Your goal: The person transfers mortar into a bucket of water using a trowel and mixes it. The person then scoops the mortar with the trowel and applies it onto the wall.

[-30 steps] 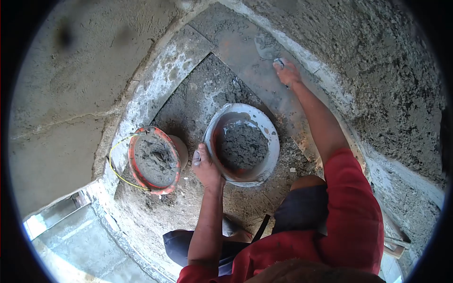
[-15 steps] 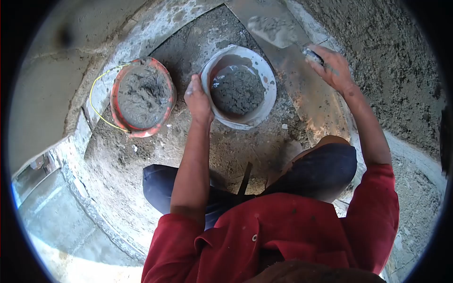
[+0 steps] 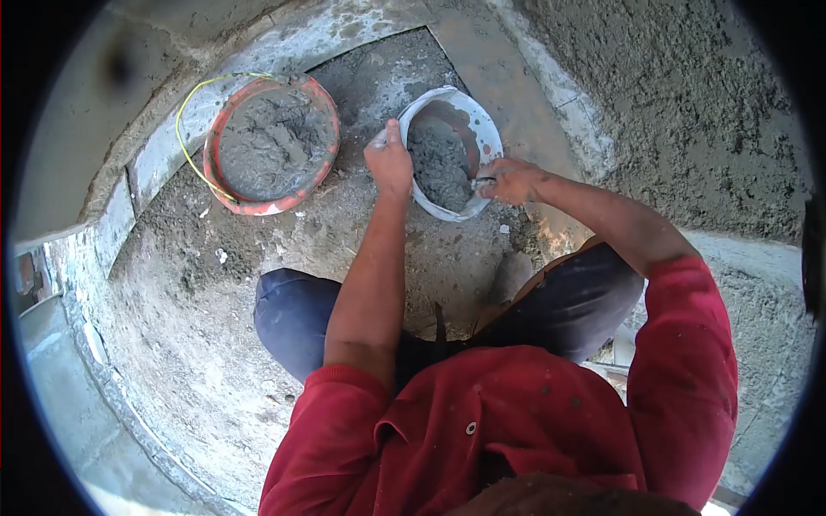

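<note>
A white bucket (image 3: 476,125) holding grey mortar (image 3: 439,163) stands in front of me, tilted a little. My left hand (image 3: 389,160) grips its left rim with the thumb up. At the right rim, my right hand (image 3: 509,181) is closed round the handle of a trowel, whose blade is hidden at the bucket's inner edge. To the left stands an orange-rimmed bucket (image 3: 329,103) filled with wet grey mortar (image 3: 275,142); its yellow handle hangs over the left side, and neither hand touches it.
Rough mortar covers the wall (image 3: 680,112) at the right. A smeared board (image 3: 508,86) runs behind the white bucket. Mortar crumbs dot the rough floor (image 3: 198,318). My bent knees are close below the buckets, and a pale ledge (image 3: 327,34) lies behind them.
My right hand has come from the board at the upper right down to the white bucket with the trowel. The white bucket now leans more. My left hand keeps its hold on the rim.
</note>
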The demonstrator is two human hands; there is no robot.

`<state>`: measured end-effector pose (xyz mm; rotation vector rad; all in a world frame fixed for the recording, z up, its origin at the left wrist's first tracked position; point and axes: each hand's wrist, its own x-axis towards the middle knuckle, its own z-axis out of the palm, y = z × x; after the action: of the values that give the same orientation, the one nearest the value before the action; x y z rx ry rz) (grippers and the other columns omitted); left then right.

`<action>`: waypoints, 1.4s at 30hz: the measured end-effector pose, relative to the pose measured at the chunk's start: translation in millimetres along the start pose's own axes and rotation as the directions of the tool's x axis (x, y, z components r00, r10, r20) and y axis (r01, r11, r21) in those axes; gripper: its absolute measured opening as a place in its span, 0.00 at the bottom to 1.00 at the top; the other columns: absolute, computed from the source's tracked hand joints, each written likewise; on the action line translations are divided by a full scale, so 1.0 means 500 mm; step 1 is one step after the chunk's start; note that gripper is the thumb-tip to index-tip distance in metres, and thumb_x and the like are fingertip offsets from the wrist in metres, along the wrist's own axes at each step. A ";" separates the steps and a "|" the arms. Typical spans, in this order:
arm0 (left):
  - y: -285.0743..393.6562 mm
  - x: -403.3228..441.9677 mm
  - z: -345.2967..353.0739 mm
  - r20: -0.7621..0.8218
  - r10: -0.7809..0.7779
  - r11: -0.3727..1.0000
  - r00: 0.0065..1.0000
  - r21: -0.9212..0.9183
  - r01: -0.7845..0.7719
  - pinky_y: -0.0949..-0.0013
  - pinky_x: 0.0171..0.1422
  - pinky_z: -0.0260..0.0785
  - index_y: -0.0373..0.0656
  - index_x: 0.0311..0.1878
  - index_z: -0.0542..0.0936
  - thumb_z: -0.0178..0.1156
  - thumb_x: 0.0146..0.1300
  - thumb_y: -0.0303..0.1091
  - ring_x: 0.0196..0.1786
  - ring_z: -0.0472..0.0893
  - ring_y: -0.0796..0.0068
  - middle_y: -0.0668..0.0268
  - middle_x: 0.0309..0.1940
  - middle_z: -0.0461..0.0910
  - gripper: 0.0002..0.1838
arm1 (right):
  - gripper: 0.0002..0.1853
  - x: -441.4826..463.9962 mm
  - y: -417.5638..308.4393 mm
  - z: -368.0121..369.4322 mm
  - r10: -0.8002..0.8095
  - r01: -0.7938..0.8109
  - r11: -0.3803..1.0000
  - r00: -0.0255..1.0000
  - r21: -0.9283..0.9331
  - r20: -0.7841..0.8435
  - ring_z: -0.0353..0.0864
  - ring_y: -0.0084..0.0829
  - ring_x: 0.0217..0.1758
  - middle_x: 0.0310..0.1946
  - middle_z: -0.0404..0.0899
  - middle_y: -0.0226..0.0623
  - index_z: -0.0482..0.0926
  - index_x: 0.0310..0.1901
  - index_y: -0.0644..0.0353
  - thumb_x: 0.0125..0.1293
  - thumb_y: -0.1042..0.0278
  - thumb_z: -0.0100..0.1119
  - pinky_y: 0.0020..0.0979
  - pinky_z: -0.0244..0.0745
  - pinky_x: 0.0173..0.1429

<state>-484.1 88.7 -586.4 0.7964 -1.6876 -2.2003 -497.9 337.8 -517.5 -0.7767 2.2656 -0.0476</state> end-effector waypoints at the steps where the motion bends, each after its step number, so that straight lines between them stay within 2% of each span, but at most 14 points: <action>1: 0.001 0.001 0.011 -0.027 0.006 1.000 1.000 -0.012 -0.006 0.61 0.41 0.71 0.28 0.37 0.86 0.59 0.80 0.43 0.33 0.76 0.74 0.63 0.31 0.84 0.24 | 0.28 -0.016 -0.014 -0.035 0.076 -0.076 0.997 0.997 0.015 -0.017 0.72 0.43 0.75 0.69 0.77 0.41 0.80 0.68 0.43 0.70 0.40 0.62 0.45 0.69 0.75; 5: 0.066 -0.037 0.015 0.004 -0.172 0.973 0.985 0.156 0.170 0.55 0.44 0.74 0.31 0.31 0.84 0.60 0.78 0.49 0.31 0.79 0.64 0.58 0.26 0.83 0.28 | 0.26 -0.052 -0.064 -0.152 0.138 -0.150 0.988 0.963 -0.034 -0.232 0.74 0.42 0.73 0.66 0.79 0.42 0.81 0.65 0.43 0.69 0.45 0.64 0.48 0.69 0.74; 6: 0.097 -0.062 0.030 -0.113 0.015 0.969 0.994 0.246 0.013 0.50 0.47 0.74 0.33 0.29 0.83 0.61 0.77 0.52 0.33 0.83 0.57 0.55 0.25 0.84 0.29 | 0.21 -0.021 -0.043 -0.141 0.033 -0.105 0.979 0.926 -0.172 -0.377 0.83 0.44 0.63 0.56 0.84 0.46 0.84 0.58 0.47 0.67 0.51 0.66 0.49 0.76 0.65; 8: 0.079 -0.036 0.023 -0.062 -0.205 0.911 0.977 0.354 0.213 0.49 0.61 0.75 0.29 0.49 0.84 0.62 0.72 0.61 0.52 0.86 0.40 0.39 0.46 0.85 0.35 | 0.14 0.009 -0.115 -0.169 -0.111 -0.065 0.900 0.922 -0.431 -0.372 0.90 0.48 0.43 0.42 0.88 0.45 0.85 0.53 0.50 0.66 0.62 0.65 0.52 0.82 0.43; 13: 0.048 -0.034 0.019 -0.165 0.012 0.968 0.986 0.249 0.030 0.50 0.42 0.72 0.34 0.32 0.85 0.59 0.76 0.49 0.30 0.84 0.49 0.51 0.22 0.82 0.25 | 0.13 -0.044 -0.180 -0.223 -0.278 0.111 0.789 0.942 -0.604 -0.189 0.90 0.46 0.40 0.41 0.86 0.44 0.86 0.52 0.51 0.69 0.66 0.61 0.47 0.82 0.44; 15: 0.031 -0.020 0.021 -0.148 0.031 0.964 0.988 0.265 0.010 0.49 0.42 0.71 0.34 0.31 0.84 0.59 0.76 0.50 0.28 0.82 0.49 0.50 0.22 0.81 0.26 | 0.12 -0.004 -0.088 -0.219 -0.190 -0.058 0.806 0.917 -0.590 -0.350 0.90 0.48 0.40 0.40 0.86 0.44 0.86 0.52 0.51 0.69 0.64 0.62 0.50 0.82 0.45; 22: 0.000 -0.026 0.058 -0.276 0.046 0.964 0.960 0.264 0.029 0.51 0.41 0.71 0.34 0.32 0.84 0.59 0.76 0.50 0.28 0.81 0.51 0.51 0.22 0.81 0.27 | 0.19 0.063 0.042 -0.030 0.061 -0.098 0.971 0.984 -0.220 -0.169 0.89 0.55 0.50 0.50 0.87 0.53 0.85 0.54 0.60 0.67 0.59 0.64 0.51 0.82 0.58; 25: -0.002 -0.013 0.042 -0.241 0.024 0.975 0.970 0.218 0.030 0.52 0.42 0.72 0.33 0.32 0.85 0.59 0.76 0.50 0.28 0.81 0.54 0.52 0.22 0.82 0.26 | 0.22 0.058 0.087 0.039 -0.352 0.362 0.932 0.894 -0.016 -0.278 0.85 0.57 0.60 0.57 0.84 0.58 0.84 0.58 0.63 0.66 0.60 0.63 0.45 0.79 0.65; 29: 0.046 -0.034 0.029 -0.204 -0.017 0.978 0.979 0.202 0.059 0.55 0.41 0.72 0.33 0.34 0.86 0.61 0.76 0.47 0.28 0.79 0.68 0.59 0.23 0.82 0.24 | 0.22 0.017 -0.016 -0.078 -0.214 0.223 0.908 0.975 0.356 -0.066 0.83 0.46 0.61 0.57 0.83 0.56 0.82 0.58 0.68 0.66 0.64 0.67 0.44 0.75 0.66; 31: 0.031 -0.028 0.017 -0.124 -0.023 0.996 0.992 0.078 0.033 0.60 0.40 0.71 0.31 0.35 0.86 0.60 0.77 0.43 0.32 0.75 0.80 0.66 0.26 0.82 0.22 | 0.22 -0.032 -0.066 -0.187 0.121 -0.237 0.782 0.965 0.577 0.232 0.87 0.34 0.50 0.48 0.88 0.46 0.83 0.58 0.69 0.68 0.62 0.71 0.36 0.80 0.56; 32: 0.037 -0.026 0.011 -0.077 -0.029 0.997 0.997 0.070 0.035 0.62 0.39 0.71 0.29 0.36 0.86 0.60 0.78 0.43 0.31 0.75 0.78 0.67 0.27 0.82 0.23 | 0.26 0.011 0.047 -0.110 -0.206 0.296 0.826 0.951 0.480 -0.232 0.88 0.33 0.47 0.45 0.89 0.45 0.82 0.58 0.72 0.69 0.57 0.71 0.35 0.82 0.52; 34: 0.039 -0.021 0.018 -0.073 -0.052 0.994 0.996 0.087 0.059 0.65 0.39 0.71 0.28 0.38 0.86 0.58 0.80 0.42 0.33 0.75 0.77 0.65 0.31 0.83 0.23 | 0.23 -0.012 -0.048 -0.234 0.069 -0.059 0.961 0.997 0.272 -0.027 0.89 0.40 0.54 0.47 0.89 0.49 0.85 0.55 0.62 0.67 0.53 0.70 0.41 0.82 0.57; 36: 0.040 -0.029 0.015 -0.067 -0.040 0.997 0.997 0.058 0.044 0.64 0.40 0.71 0.28 0.38 0.85 0.58 0.80 0.42 0.33 0.76 0.76 0.64 0.31 0.83 0.23 | 0.20 0.007 -0.086 -0.192 -0.120 0.013 0.972 0.885 -0.233 -0.449 0.87 0.48 0.54 0.46 0.88 0.47 0.86 0.55 0.57 0.64 0.57 0.70 0.45 0.80 0.61; 42: 0.006 -0.001 -0.010 -0.088 -0.057 0.998 0.995 -0.034 0.054 0.60 0.42 0.71 0.27 0.37 0.84 0.60 0.79 0.43 0.34 0.75 0.75 0.63 0.29 0.83 0.24 | 0.13 -0.048 -0.164 -0.165 -0.248 0.127 0.854 0.952 -0.504 -0.180 0.91 0.42 0.43 0.34 0.88 0.40 0.88 0.48 0.53 0.64 0.61 0.70 0.43 0.85 0.47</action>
<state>-481.4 84.2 -584.4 0.9292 -1.6040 -2.1870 -496.1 268.6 -420.9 -1.3227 2.4514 0.3759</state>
